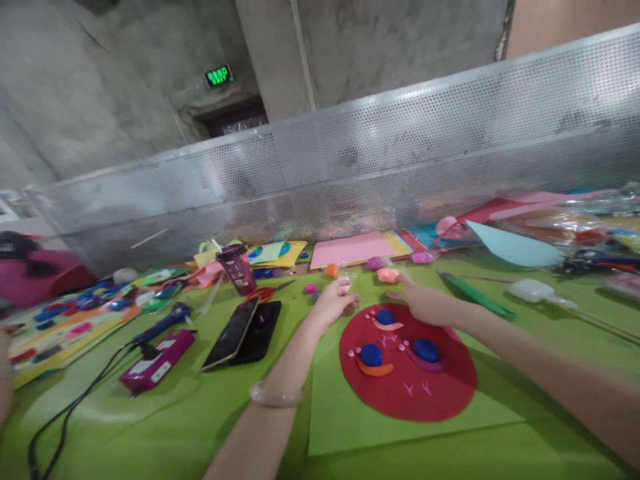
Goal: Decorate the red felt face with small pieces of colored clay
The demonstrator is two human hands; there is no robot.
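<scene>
My left hand (334,304) is closed, with curled fingers, above the top left of a red paper circle (400,397); what it holds, if anything, is too small to make out. Stretched over the circle's upper right edge, my right hand (427,301) has its fingers apart, the index tip beside a peach clay lump (388,275). The circle lies on a light green sheet (333,427). On it sit blue clay discs (371,355) with orange, peach and purple clay strips, small pink balls and thin pink V-shaped marks. An orange clay lump (331,270) lies beyond my left hand.
Phones (233,337), red-handled scissors (261,293), a dark cup (237,268) and a purple power strip (159,360) with a cable lie left. A green tool (475,295) and white glue-gun-like piece (531,291) lie right. A perforated metal barrier (320,180) stands behind.
</scene>
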